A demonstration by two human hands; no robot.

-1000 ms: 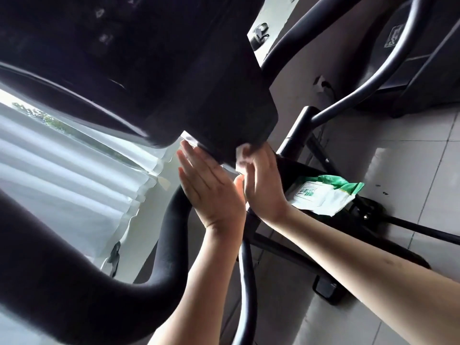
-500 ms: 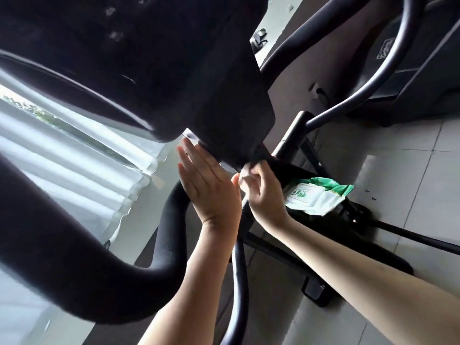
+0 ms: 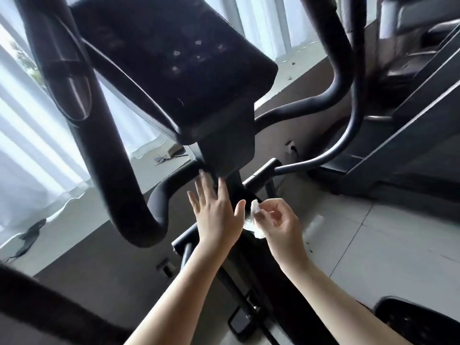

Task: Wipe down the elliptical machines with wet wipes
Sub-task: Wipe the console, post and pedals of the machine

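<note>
Two bare hands are raised under the black elliptical (image 3: 226,145), just below the cover that hangs beneath its console (image 3: 174,66). The left hand (image 3: 219,217) is spread flat with straight fingers, back toward the camera, holding nothing. Its fingertips (image 3: 202,176) reach the lower edge of that cover, though real contact cannot be told through the blur. The right hand (image 3: 278,222) sits just beside it, lower and to the right, with curled fingers. Thumb and forefinger pinch a crumpled white wipe (image 3: 255,210). The wipe hangs between the two hands, close to the left thumb, in front of the dark post under the cover. It is off the machine's surface as far as can be seen. A thick padded bar (image 3: 107,150) sweeps down on the left and bends back up toward the post. A thin curved bar (image 3: 348,100) runs down on the right to a joint beside the post. Pale curtains (image 3: 29,135) fill the left background, with a small dark object (image 3: 29,235) lying below them. The floor (image 3: 373,245) on the right is light tile. A second dark machine (image 3: 410,120) stands at the right edge, and part of a black pedal (image 3: 418,322) shows at bottom right. Both forearms are bare and reach up from the bottom of the view.
</note>
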